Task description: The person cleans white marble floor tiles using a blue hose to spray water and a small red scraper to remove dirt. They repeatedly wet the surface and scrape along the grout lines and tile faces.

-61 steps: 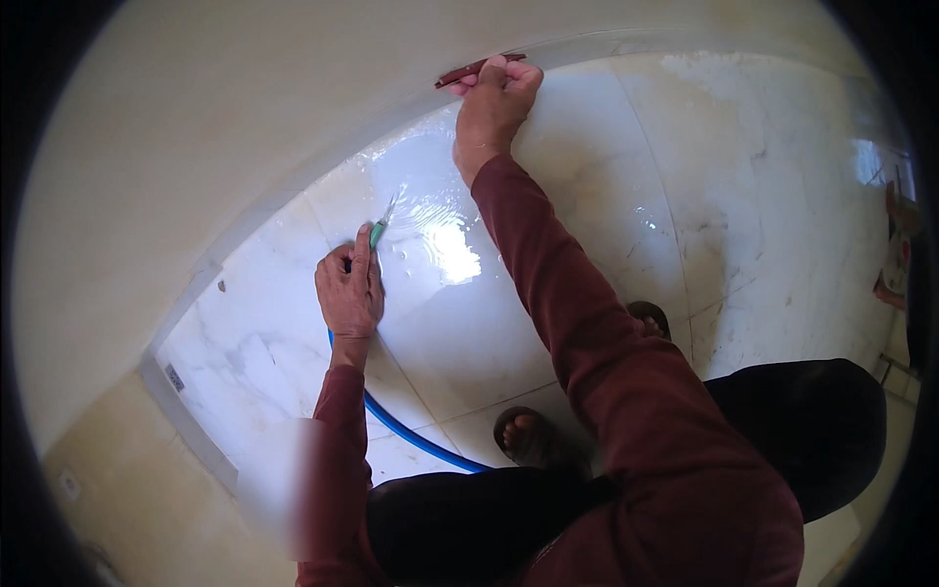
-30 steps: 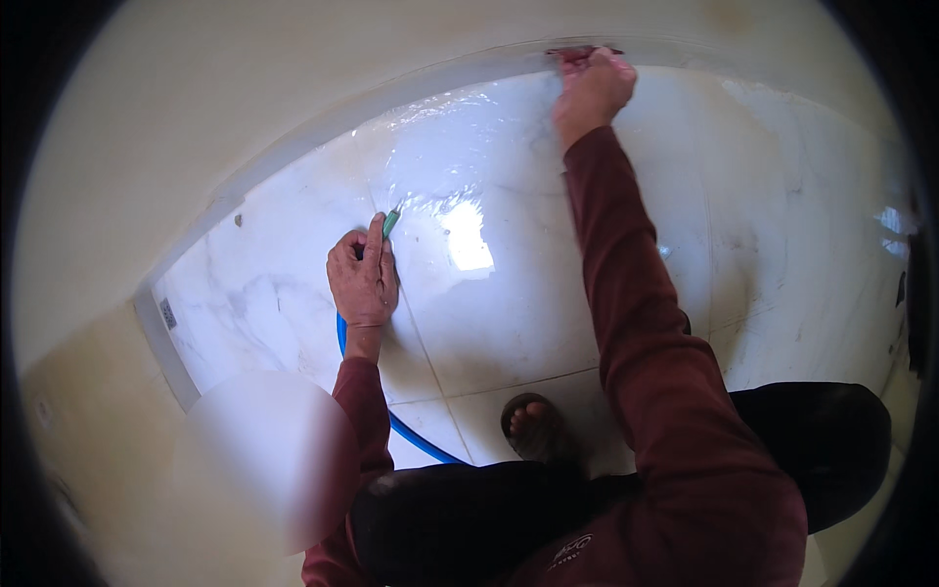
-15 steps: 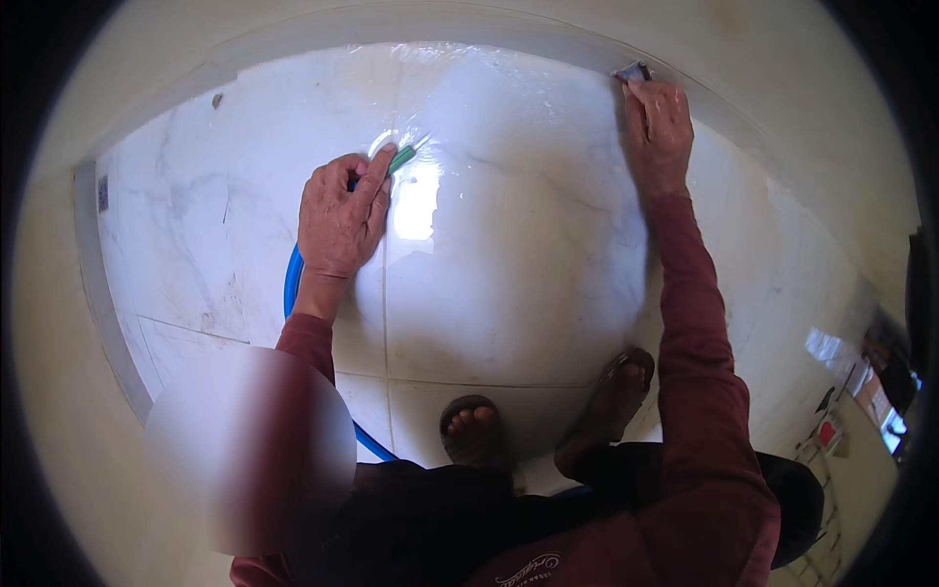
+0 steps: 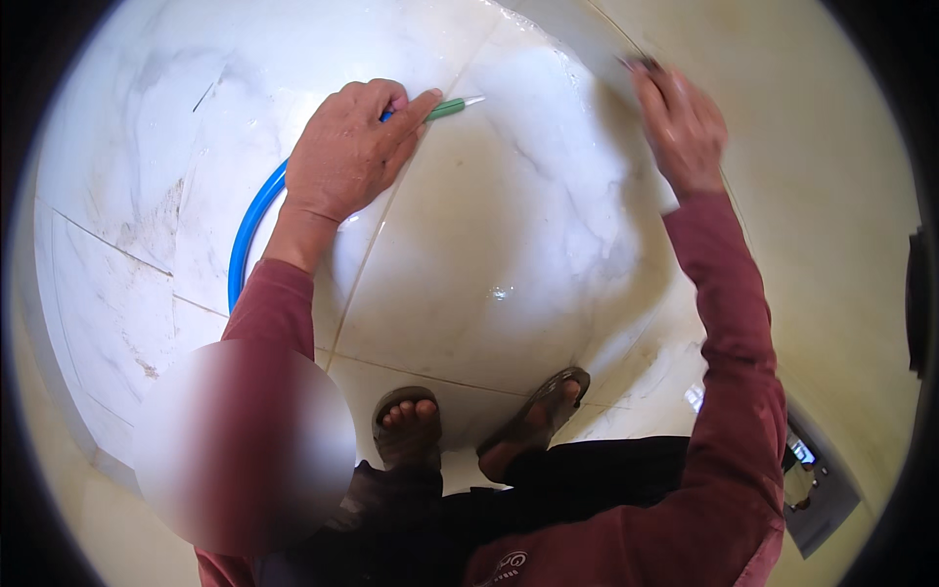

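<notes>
A blue hose curves over the wet marble floor at the left; the left hand grips its green nozzle; far right, the right hand presses a small dark thing, blurred, against the wall; hands well apart.

Glossy, wet-looking marble tiles – smooth blue plastic hose, green plastic nozzle – matt cream wall
</notes>
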{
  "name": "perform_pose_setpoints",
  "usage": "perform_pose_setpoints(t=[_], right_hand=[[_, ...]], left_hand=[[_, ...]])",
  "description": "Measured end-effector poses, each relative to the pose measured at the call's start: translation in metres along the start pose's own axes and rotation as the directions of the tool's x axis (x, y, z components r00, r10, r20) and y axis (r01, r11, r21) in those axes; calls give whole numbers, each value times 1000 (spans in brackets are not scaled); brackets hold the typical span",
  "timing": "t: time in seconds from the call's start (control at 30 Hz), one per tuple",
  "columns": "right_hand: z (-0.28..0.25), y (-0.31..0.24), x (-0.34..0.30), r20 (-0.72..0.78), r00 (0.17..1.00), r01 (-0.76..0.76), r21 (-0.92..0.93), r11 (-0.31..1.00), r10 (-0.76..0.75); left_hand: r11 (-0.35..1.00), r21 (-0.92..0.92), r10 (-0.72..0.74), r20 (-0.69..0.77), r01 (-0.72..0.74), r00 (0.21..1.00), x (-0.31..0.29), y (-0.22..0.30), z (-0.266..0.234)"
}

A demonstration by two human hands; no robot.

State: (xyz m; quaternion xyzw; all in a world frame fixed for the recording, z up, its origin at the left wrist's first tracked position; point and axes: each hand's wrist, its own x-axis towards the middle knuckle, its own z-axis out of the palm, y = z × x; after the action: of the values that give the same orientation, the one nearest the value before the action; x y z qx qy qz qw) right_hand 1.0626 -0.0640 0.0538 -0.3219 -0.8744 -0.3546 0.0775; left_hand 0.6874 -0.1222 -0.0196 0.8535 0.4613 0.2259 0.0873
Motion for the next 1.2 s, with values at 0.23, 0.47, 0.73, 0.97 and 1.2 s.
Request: perform_pose_setpoints(t=[0.23,0.47,0.73,0.97,1.2], right_hand=[[15,-25,52,126,992,0,56,998,-8],[-19,-6,-22,292,955,-52,0,999,50],[24,-35,107,100,994,-48,44,998,43],[24,-48,82,103,975,-205,63,977,198],[18,-49,32,95,950,-304,77,949,297]], left_hand=[[1000,15,-27,22,27,999,0,4,4],[999,-15,-51,-80,50,995,-3,3,13],[973,77,-202,-192,220,960,4,-5,10],[961,147,-207,-179,234,962,2,-2,11],[967,70,-224,-215,244,951,2,-5,10]])
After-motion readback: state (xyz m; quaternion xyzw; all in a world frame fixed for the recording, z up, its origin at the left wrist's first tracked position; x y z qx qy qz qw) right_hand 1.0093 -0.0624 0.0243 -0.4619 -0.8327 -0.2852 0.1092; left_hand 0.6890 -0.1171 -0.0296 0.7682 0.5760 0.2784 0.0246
